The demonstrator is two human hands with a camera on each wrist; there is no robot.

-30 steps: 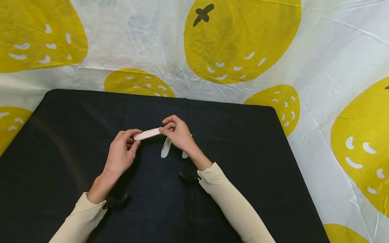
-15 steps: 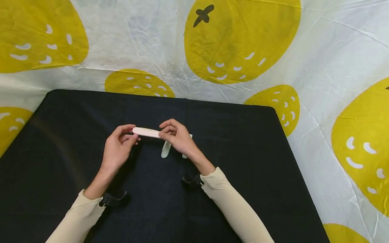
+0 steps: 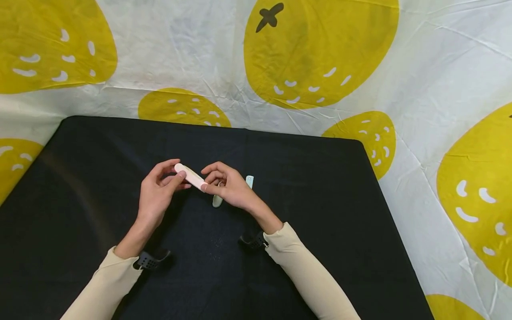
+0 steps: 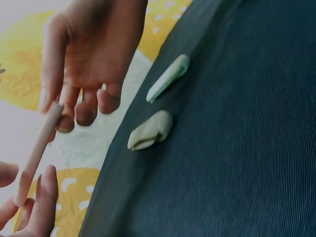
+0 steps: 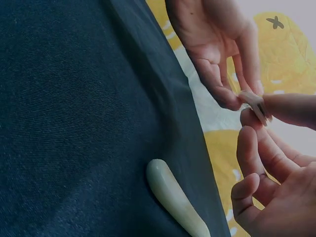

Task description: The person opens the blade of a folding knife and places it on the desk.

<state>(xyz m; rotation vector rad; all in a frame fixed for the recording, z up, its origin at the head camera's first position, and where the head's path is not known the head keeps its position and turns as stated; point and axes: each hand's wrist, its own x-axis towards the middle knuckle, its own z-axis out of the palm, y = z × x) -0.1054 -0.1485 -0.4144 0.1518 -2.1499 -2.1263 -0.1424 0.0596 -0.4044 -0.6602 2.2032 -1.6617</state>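
Observation:
A slim pale pink handle (image 3: 190, 176), rounded at one end, is held up between both hands over the black table. It resembles a folded pocket knife, and a dark slot shows at its end in the right wrist view. My left hand (image 3: 157, 192) pinches the rounded end between thumb and fingers. At the other end my right hand (image 3: 234, 190) pinches it with thumb and index finger, the other fingers loosely curled. Behind the right hand a pale green handle (image 3: 217, 202) of similar shape lies on the table, partly hidden. A second pale one (image 3: 250, 181) lies just right of it.
The black cloth-covered table (image 3: 340, 186) stretches out all around the hands. Past its far edge hangs a white curtain (image 3: 192, 44) with yellow fruit prints. Each wrist wears a black strap (image 3: 152, 260).
The pink handle has turned so its right end now points down toward me. My right hand has shifted slightly left and nearer, uncovering the top of the right-hand pale handle.

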